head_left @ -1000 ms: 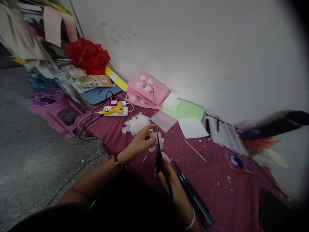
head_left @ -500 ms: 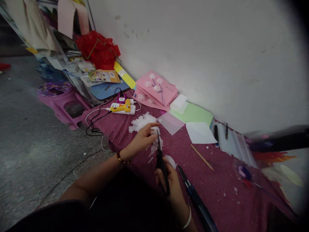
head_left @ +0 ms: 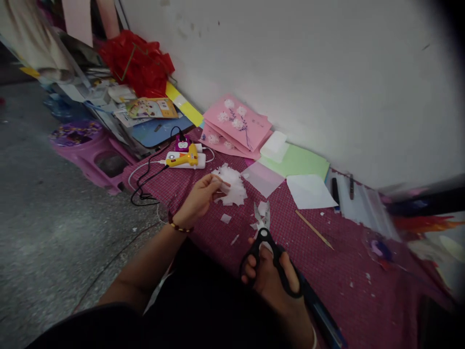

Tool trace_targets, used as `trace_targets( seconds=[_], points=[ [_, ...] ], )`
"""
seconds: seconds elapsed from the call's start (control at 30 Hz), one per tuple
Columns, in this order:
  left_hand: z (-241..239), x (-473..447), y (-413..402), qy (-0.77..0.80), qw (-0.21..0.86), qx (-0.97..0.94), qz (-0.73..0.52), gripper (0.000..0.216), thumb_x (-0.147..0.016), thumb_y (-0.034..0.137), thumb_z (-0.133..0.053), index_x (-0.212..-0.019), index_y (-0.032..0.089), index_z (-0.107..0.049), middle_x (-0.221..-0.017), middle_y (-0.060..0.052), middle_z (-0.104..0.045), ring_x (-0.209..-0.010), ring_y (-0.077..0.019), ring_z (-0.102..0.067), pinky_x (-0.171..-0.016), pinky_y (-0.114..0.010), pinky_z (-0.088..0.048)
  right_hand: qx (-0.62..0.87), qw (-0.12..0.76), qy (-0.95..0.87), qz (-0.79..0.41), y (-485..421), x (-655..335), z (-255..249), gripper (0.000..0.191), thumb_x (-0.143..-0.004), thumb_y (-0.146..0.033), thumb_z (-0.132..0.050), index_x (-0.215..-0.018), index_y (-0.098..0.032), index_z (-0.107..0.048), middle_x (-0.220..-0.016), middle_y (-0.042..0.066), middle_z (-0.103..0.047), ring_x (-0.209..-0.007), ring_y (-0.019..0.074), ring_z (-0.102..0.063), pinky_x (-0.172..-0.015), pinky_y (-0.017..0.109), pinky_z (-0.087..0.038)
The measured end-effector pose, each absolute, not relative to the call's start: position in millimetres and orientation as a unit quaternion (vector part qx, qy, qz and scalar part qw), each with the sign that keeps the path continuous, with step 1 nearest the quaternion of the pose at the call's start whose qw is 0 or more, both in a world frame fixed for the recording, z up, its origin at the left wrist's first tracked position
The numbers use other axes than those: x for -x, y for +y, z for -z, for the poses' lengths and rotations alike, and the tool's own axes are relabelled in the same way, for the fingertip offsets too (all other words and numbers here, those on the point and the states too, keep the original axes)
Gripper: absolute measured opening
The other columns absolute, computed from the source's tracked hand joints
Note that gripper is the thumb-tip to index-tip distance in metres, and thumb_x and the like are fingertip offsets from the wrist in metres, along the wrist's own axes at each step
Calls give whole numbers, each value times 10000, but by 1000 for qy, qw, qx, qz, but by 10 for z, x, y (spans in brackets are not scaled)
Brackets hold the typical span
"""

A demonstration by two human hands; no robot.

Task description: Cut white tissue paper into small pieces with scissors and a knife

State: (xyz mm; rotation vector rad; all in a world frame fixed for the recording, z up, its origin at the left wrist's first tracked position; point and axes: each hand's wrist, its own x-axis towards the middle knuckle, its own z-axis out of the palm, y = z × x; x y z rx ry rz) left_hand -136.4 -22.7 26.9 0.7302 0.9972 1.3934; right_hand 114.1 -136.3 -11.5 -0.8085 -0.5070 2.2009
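Observation:
My right hand [head_left: 271, 276] grips black-handled scissors [head_left: 264, 234], whose blades are spread apart and point away from me over the table. In a pinch at the near edge of a white paper pile, my left hand [head_left: 201, 196] has a small thin piece of white paper [head_left: 221, 186] between thumb and fingers. The pile of white paper scraps [head_left: 234, 190] lies just beyond and beside those fingers. A loose square scrap [head_left: 225, 218] rests on the cloth between my hands. More scraps lie around the scissor blades.
On the checked red tablecloth [head_left: 290, 231], a yellow glue gun [head_left: 185, 157] lies on a white power strip. Pink cards [head_left: 238, 121], green paper [head_left: 305, 162] and a white sheet [head_left: 310, 191] are by the wall. A pencil [head_left: 314, 229] and a dark blue cutter [head_left: 323, 315] lie to the right.
The scissors have moved right and toward me, away from my left hand, and their blades have opened. My left hand has shifted slightly left, uncovering more of the pile.

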Motion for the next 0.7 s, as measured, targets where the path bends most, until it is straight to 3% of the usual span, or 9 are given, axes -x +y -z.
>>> trace_targets(
  seconds=[0.07,0.2,0.27,0.33,0.4,0.57,0.7],
  points=[
    [-236,1409,-221,430,601,-282,-612,216,-764,294,-698,-783,175,-519,-820,-22,-725,-737,-110,-667,-687,-233,-531,307,346,-175,-869,-1376,-1150,101,713,-777,-805,-498,-1236,-275,-633,-865,31,-580,-710,182,-548,-750,425,-533],
    [-182,1386,-270,445,602,-292,-594,230,-725,284,-717,-802,176,-529,-603,54,-604,-517,-64,-552,-537,-185,-452,291,339,-188,-875,-1389,-1154,28,704,-759,-813,-524,-1224,-294,-623,-858,18,-566,-686,166,-512,-737,416,-531],
    [-185,1309,-315,436,648,-327,-531,288,-719,273,-729,-947,179,-580,-550,87,-545,-450,-58,-496,-487,-184,-410,290,333,-203,-874,-1384,-1156,-1,730,-737,-836,-519,-1226,-303,-618,-828,10,-551,-657,161,-487,-710,416,-538],
    [-209,1193,-358,399,718,-372,-433,421,-738,260,-718,-1131,191,-586,-560,85,-556,-452,-70,-511,-487,-196,-406,295,323,-219,-872,-1378,-1159,-14,757,-711,-858,-514,-1231,-317,-614,-798,4,-536,-630,158,-463,-684,425,-548],
    [-237,1052,-383,341,771,-418,-338,469,-747,246,-703,-1199,196,-592,-587,66,-585,-472,-78,-525,-498,-208,-404,295,318,-226,-872,-1376,-1161,-18,770,-675,-868,-539,-1220,-331,-624,-779,0,-526,-611,158,-449,-659,429,-554],
    [-229,709,-322,322,754,-507,-266,68,-737,204,-654,-795,167,-655,-570,42,-569,-484,-58,-468,-491,-203,-315,275,342,-228,-869,-1389,-1216,-30,766,-656,-874,-561,-1192,-334,-656,-740,-12,-494,-569,144,-406,-611,415,-538],
    [-134,548,-123,398,693,-540,-264,83,-765,227,-614,-708,169,-625,-567,32,-575,-461,-67,-439,-480,-221,-292,289,398,-279,-825,-1435,-1464,-14,734,-705,-884,-483,-1194,-364,-654,-725,-26,-427,-537,130,-323,-572,412,-525]
  ],
)
